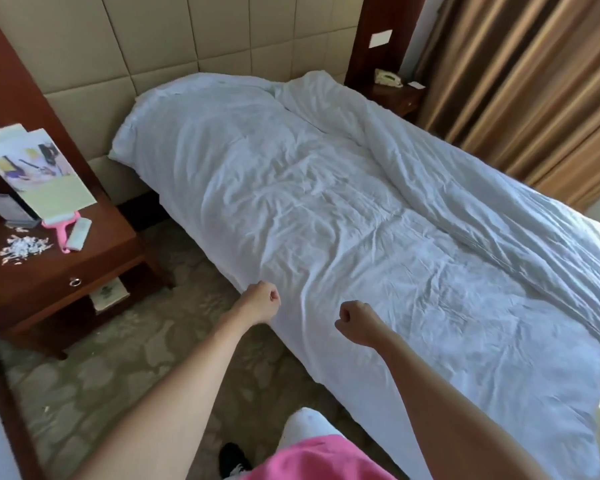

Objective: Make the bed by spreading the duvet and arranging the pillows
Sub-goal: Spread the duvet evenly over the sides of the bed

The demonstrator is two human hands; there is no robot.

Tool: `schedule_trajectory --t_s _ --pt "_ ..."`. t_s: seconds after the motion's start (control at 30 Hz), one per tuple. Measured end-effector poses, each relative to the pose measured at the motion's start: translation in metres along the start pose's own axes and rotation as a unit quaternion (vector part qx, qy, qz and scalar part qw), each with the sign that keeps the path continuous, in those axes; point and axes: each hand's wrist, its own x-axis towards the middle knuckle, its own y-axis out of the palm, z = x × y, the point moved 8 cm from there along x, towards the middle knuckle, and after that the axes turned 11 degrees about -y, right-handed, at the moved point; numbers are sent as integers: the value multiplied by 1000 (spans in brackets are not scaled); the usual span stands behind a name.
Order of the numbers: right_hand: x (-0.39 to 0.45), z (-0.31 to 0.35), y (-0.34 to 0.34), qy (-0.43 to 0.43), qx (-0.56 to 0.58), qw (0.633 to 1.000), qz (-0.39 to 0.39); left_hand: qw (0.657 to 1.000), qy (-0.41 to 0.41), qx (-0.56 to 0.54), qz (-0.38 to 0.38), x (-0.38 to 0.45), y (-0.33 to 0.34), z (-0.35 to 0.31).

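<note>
The wrinkled white cotton duvet lies spread along the whole single bed, running from the padded beige headboard wall down to the near corner, with a thick rolled fold along its far side by the striped brown-gold curtain. Its lower right part is cut off by the frame edge, and whatever mattress or sheet lies beneath is fully covered. At the head end the duvet humps up over what may be a pillow, but nothing of a pillow itself shows. The dark red-brown wooden bedside counter stands left of the bed, carrying a leaning glossy printed card, a pink plastic-handled tool with a pale oblong thing beside it, and a small heap of white scraps; the print on the card is too blurred to read. A second wooden stand at the far head corner holds a cream telephone, small and indistinct. Both bare arms reach in from below. The left hand is curled into a fist at the duvet's near edge, and the right hand is curled likewise over the duvet; whether either grip pinches cloth is hidden by the knuckles. A black shoe is half hidden below.
</note>
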Motion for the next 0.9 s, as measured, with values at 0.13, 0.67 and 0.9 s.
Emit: schedule_trajectory --t_s 0.13,0.67,0.9 --pt "36 20 -15 46 10 999 -27 999 36 1 28 38 -37 -10" --pt "355 140 -43 38 35 999 -14 998 29 54 13 291 -275 11" --pt "475 191 -72 35 52 998 -20 997 35 63 14 388 -362 1"
